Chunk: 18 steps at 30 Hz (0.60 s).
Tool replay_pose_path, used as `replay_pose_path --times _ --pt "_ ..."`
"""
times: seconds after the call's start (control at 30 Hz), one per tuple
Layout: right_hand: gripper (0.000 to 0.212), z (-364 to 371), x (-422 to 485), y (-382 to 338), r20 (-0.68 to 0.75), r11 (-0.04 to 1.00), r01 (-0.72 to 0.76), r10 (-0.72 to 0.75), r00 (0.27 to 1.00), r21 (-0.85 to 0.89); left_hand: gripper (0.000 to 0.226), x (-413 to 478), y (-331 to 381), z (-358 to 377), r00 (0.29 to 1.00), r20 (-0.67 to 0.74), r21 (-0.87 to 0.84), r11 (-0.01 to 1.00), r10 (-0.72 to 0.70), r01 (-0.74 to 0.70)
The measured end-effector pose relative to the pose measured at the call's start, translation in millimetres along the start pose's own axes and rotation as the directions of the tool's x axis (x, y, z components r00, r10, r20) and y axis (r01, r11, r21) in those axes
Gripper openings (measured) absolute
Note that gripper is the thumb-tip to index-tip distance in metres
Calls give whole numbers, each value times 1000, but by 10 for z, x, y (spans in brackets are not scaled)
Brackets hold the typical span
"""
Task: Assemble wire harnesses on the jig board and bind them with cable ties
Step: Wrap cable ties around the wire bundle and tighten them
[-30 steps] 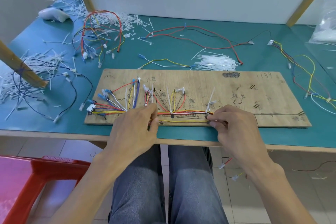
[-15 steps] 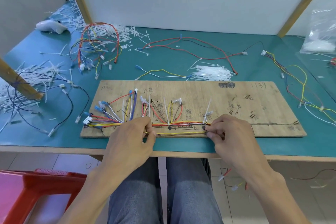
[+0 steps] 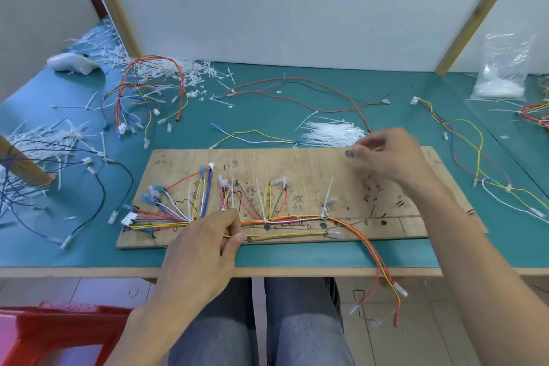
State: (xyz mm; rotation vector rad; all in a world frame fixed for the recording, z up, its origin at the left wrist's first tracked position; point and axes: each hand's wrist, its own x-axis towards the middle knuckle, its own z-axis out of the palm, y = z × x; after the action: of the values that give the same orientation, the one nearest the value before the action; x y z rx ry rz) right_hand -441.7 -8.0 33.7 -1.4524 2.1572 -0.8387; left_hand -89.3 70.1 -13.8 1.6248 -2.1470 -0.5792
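A wooden jig board (image 3: 312, 163) lies on the teal table. A multicoloured wire harness (image 3: 291, 218) runs along its front edge, bound in places by white cable ties whose tails stick up. Its right ends (image 3: 383, 276) hang over the table edge. My left hand (image 3: 205, 247) rests on the board's left half and pinches the harness wires. My right hand (image 3: 392, 158) is blurred at the board's back edge, its fingertips together beside the pile of loose white cable ties (image 3: 326, 135). Whether a tie is between them does not show.
A bundle of harnesses (image 3: 145, 92) and cut tie scraps (image 3: 44, 143) lie at the back left. Loose red and black wires (image 3: 297, 92) cross the back, more wires (image 3: 475, 158) lie on the right. A plastic bag (image 3: 502, 74) stands far right; a red chair (image 3: 59, 333) is low left.
My right hand let go of the harness's right end and moved up and back to the cable tie pile. The freed wire ends now hang off the table. My left hand stayed put.
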Motion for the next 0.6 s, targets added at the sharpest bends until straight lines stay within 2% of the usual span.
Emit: replay_pose_path --times 0.07,0.27,0.6 --pt "13 132 270 -4 -67 995 -36 29 997 -98 25 7 3 -3 1000 13 -1 1000 -3 3" --pt "14 314 578 20 -85 969 -131 115 990 -210 26 14 -11 -11 1000 13 -12 1000 7 -7" --pt "15 245 697 21 66 949 -13 35 997 -314 24 11 13 -8 1000 13 2 1000 -3 3"
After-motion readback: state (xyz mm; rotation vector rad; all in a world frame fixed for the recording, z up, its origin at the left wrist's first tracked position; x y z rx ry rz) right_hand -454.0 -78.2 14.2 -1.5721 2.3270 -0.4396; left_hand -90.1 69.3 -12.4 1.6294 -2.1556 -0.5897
